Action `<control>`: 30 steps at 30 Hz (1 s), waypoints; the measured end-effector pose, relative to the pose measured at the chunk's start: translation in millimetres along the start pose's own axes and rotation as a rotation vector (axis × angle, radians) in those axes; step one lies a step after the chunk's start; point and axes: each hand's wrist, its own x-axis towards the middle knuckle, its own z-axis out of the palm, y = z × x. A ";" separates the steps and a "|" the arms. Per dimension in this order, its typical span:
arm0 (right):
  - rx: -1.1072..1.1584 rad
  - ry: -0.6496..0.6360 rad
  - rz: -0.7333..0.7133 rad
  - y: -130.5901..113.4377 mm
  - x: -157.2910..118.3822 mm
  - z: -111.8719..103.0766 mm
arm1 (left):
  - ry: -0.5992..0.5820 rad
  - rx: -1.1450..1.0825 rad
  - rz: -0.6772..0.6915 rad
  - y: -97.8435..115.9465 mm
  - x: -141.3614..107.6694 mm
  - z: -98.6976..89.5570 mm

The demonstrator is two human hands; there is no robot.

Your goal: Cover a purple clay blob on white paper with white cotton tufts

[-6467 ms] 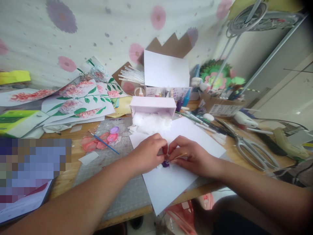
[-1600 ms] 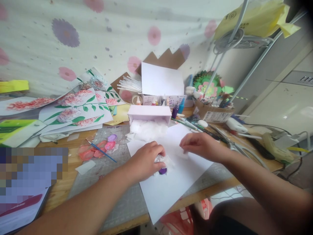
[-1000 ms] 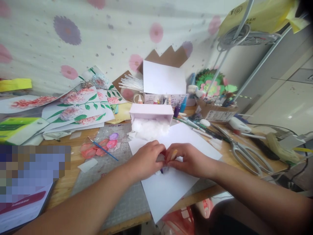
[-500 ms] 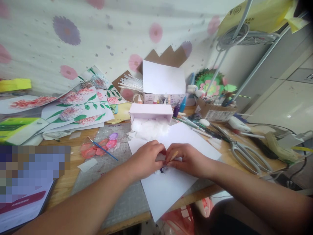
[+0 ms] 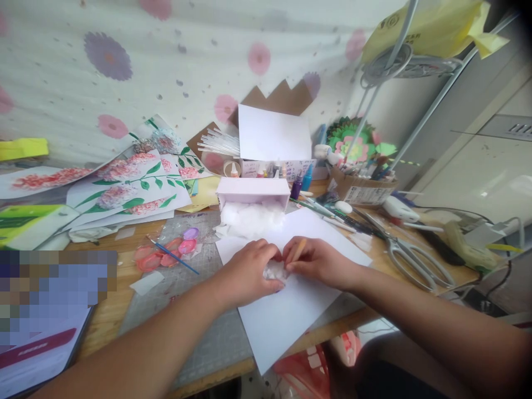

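My left hand [image 5: 249, 271] curls its thumb and fingers around a small whitish wad [image 5: 274, 270], which looks like cotton but is partly covered by the fingers. My right hand [image 5: 326, 263] pinches a thin wooden stick [image 5: 298, 249], its lower end close against the wad. Both hands meet just above a white paper sheet [image 5: 276, 332] lying at an angle on the table. Directly behind them a pale open box [image 5: 253, 188] rests on its side, with fluffy white cotton [image 5: 253, 219] spilling from its front.
A grey cutting mat [image 5: 187, 332] lies under the paper. To the left are pink paint pots [image 5: 166, 259], a blue brush [image 5: 177, 256] and a tablet-like screen [image 5: 45, 321]. Large scissors [image 5: 415, 260], brushes and a cardboard box of tools [image 5: 361, 191] stand on the right.
The fingers have parted a little, showing the white wad in my left hand. The stick in my right hand now points more upright. The view has shifted slightly.
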 end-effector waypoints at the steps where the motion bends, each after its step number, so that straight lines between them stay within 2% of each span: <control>1: 0.063 -0.001 0.004 -0.5 -0.7 -1.4 | 0.003 0.002 -0.004 0.0 0.3 0.4; 3: 0.112 -0.026 -0.005 -2.9 -2.3 -3.1 | 0.008 0.003 -0.003 0.0 1.0 0.8; 6: 0.015 -0.089 -0.063 -5.9 -3.7 -2.0 | 0.013 0.000 -0.001 0.2 2.5 0.9; 9: -0.064 -0.092 -0.111 -4.1 -2.6 1.4 | 0.018 -0.017 -0.010 0.6 3.5 0.2; 14: -0.063 0.012 -0.091 3.8 0.6 3.9 | 0.003 -0.076 -0.040 2.9 1.7 -5.0; 20: 0.019 0.110 -0.028 2.8 0.9 0.6 | -0.001 -0.028 -0.031 4.3 1.7 -3.4; 23: -0.051 0.193 0.034 1.6 0.9 -10.8 | 0.009 -0.025 -0.047 3.1 3.1 -0.7; 27: -0.135 0.245 0.100 9.6 -1.7 -31.9 | 0.006 -0.042 -0.056 2.2 3.9 -0.6; 30: -0.140 0.273 0.159 16.3 -3.5 -40.1 | 0.004 -0.044 -0.062 2.9 4.0 -1.4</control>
